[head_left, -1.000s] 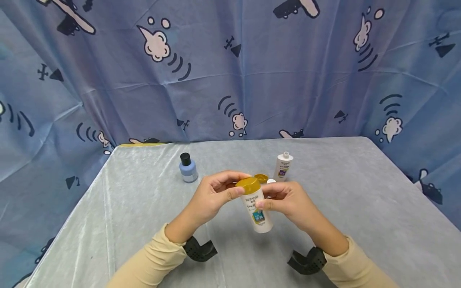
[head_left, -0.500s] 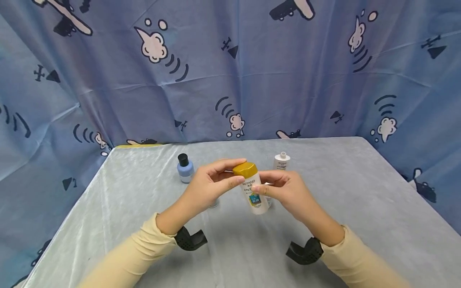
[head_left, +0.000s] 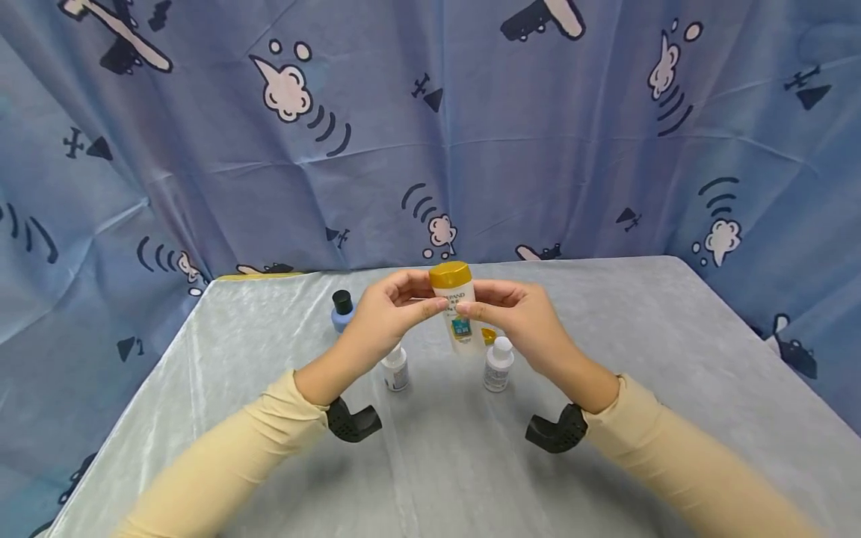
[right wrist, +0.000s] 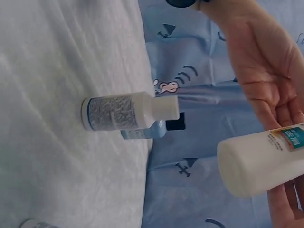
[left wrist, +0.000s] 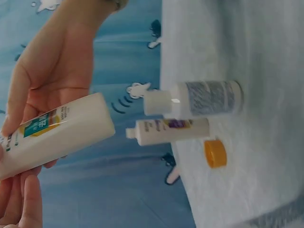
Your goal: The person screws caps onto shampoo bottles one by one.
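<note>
Both hands hold a white bottle with a gold cap (head_left: 461, 329) above the table, nearly upright. My left hand (head_left: 386, 317) pinches it from the left just below the cap, thumb in front and fingers behind. From the other side my right hand (head_left: 528, 317) pinches its body, the thumb across the label. The right wrist view shows the bottle's white base (right wrist: 235, 168), with nothing under it. Below the hands, two small white-capped bottles stand on the table, a left one (head_left: 397, 371) and a right one (head_left: 498, 366).
A loose gold cap (left wrist: 216, 153) lies on the table near an uncapped white bottle (left wrist: 172, 131), which the right hand hides in the head view. At the back left stands a blue bottle with a black cap (head_left: 342, 310). A patterned curtain (head_left: 430, 134) hangs behind the table.
Both hands have moved up and away over the table with the gold-capped bottle, which has turned more upright. The two small white-capped bottles have come into fuller view beneath them.
</note>
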Action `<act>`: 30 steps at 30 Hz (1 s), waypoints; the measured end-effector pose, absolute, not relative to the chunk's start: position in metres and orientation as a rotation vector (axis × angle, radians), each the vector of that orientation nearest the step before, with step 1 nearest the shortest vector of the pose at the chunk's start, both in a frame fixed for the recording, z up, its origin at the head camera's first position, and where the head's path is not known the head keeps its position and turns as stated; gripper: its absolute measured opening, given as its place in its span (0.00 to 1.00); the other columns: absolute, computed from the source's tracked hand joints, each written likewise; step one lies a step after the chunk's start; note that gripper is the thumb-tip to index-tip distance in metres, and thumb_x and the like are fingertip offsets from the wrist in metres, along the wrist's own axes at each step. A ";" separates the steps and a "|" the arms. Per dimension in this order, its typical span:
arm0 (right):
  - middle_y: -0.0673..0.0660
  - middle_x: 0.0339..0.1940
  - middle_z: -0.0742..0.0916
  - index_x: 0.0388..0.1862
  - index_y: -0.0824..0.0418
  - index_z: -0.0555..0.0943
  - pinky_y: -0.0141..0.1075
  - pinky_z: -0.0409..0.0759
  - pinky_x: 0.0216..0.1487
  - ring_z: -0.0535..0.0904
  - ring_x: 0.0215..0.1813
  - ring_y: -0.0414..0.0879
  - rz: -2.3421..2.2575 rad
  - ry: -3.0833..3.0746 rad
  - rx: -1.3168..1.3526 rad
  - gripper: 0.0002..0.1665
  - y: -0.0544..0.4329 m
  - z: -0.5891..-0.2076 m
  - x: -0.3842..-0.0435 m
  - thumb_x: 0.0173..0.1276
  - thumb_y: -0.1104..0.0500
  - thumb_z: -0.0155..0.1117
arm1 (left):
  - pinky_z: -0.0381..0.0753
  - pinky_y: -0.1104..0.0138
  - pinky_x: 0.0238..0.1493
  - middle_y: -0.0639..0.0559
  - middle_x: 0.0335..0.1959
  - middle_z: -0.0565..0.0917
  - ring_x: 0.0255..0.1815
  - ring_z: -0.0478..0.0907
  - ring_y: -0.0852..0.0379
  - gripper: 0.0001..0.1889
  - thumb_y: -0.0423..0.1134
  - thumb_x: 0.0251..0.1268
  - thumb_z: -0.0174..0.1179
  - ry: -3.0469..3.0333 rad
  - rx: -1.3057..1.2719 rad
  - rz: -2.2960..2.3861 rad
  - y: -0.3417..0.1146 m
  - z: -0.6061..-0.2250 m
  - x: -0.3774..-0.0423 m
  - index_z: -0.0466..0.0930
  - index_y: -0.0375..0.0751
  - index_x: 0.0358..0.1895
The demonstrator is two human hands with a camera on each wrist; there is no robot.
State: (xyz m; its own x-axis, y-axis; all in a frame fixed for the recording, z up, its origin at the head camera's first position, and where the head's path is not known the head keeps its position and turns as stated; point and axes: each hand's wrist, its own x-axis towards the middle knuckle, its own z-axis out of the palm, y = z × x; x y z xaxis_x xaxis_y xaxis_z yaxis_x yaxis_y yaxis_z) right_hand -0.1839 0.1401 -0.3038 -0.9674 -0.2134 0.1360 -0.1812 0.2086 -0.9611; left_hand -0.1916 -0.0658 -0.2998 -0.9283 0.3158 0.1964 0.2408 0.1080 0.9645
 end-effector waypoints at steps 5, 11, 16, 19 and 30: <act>0.57 0.55 0.88 0.59 0.64 0.82 0.43 0.82 0.61 0.85 0.53 0.41 -1.912 2.390 -0.374 0.25 0.136 -0.305 -0.195 0.65 0.56 0.71 | 0.82 0.62 0.58 0.42 0.52 0.85 0.51 0.83 0.53 0.16 0.35 0.64 0.67 2.362 0.568 1.915 -0.069 -0.297 -0.202 0.80 0.36 0.54; 0.59 0.58 0.87 0.60 0.62 0.82 0.44 0.80 0.64 0.84 0.58 0.47 -1.920 2.333 -0.320 0.25 0.126 -0.302 -0.211 0.66 0.55 0.71 | 0.82 0.60 0.57 0.43 0.51 0.86 0.50 0.83 0.51 0.15 0.37 0.64 0.68 2.451 0.559 1.857 -0.077 -0.294 -0.216 0.81 0.37 0.52; 0.58 0.63 0.84 0.61 0.61 0.81 0.42 0.78 0.66 0.79 0.65 0.49 -1.978 2.241 -0.242 0.25 0.117 -0.300 -0.229 0.67 0.56 0.70 | 0.82 0.60 0.59 0.43 0.52 0.86 0.52 0.83 0.50 0.16 0.39 0.65 0.67 2.516 0.521 1.824 -0.081 -0.294 -0.235 0.81 0.37 0.53; 0.58 0.63 0.83 0.62 0.62 0.80 0.41 0.79 0.66 0.78 0.66 0.50 -2.028 2.183 -0.196 0.25 0.111 -0.300 -0.239 0.67 0.58 0.70 | 0.81 0.59 0.60 0.42 0.52 0.85 0.53 0.83 0.49 0.17 0.38 0.65 0.67 2.524 0.489 1.828 -0.083 -0.295 -0.247 0.81 0.36 0.54; 0.60 0.65 0.82 0.62 0.65 0.80 0.40 0.80 0.64 0.79 0.65 0.53 -2.005 2.134 0.044 0.26 0.098 -0.308 -0.266 0.65 0.64 0.71 | 0.82 0.58 0.60 0.44 0.52 0.86 0.54 0.82 0.49 0.16 0.39 0.64 0.68 2.605 0.452 1.636 -0.090 -0.311 -0.278 0.82 0.38 0.52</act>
